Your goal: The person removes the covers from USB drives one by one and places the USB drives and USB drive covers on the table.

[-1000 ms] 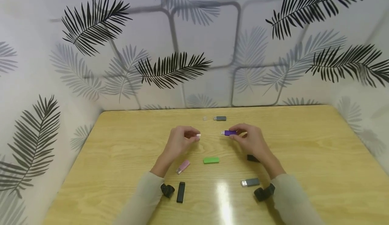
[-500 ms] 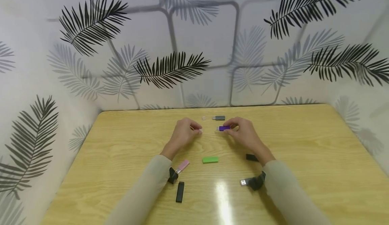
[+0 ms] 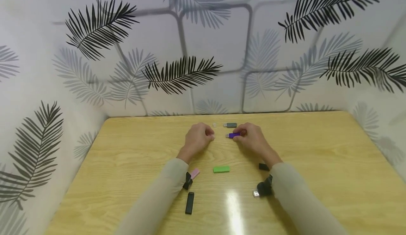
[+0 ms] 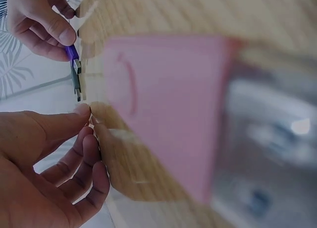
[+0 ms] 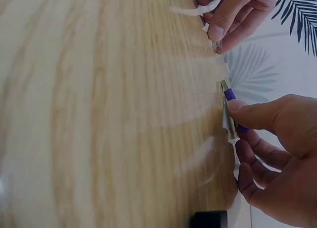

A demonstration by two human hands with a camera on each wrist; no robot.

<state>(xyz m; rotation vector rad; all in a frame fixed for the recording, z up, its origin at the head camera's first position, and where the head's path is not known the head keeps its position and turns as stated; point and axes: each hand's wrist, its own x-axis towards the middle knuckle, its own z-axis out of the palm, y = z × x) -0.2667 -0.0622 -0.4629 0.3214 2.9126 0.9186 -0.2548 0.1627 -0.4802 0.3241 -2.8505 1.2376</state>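
Note:
My right hand (image 3: 252,136) pinches a purple USB flash drive (image 3: 234,135) near the back of the table, its metal plug pointing left. To the left, my left hand (image 3: 197,138) pinches a small clear cap (image 5: 216,44) between thumb and fingertip. A gap separates the cap from the plug. Just behind them lies a grey USB flash drive (image 3: 230,125), plug leftward, with another small clear cap (image 3: 214,125) left of it. Close to the left wrist camera, a pink USB flash drive (image 4: 168,99) looms large and blurred.
A green flash drive (image 3: 221,169) lies mid-table, and a black one (image 3: 189,203) nearer the front. Beneath the right forearm are a partly hidden black piece (image 3: 263,167) and another drive's metal plug (image 3: 256,193). A leaf-patterned wall (image 3: 219,90) stands behind the table (image 3: 127,139).
Both hands have moved slightly farther back with the cap and the purple flash drive. The left hand has shifted right, the right hand a little left, then both nearly stopped.

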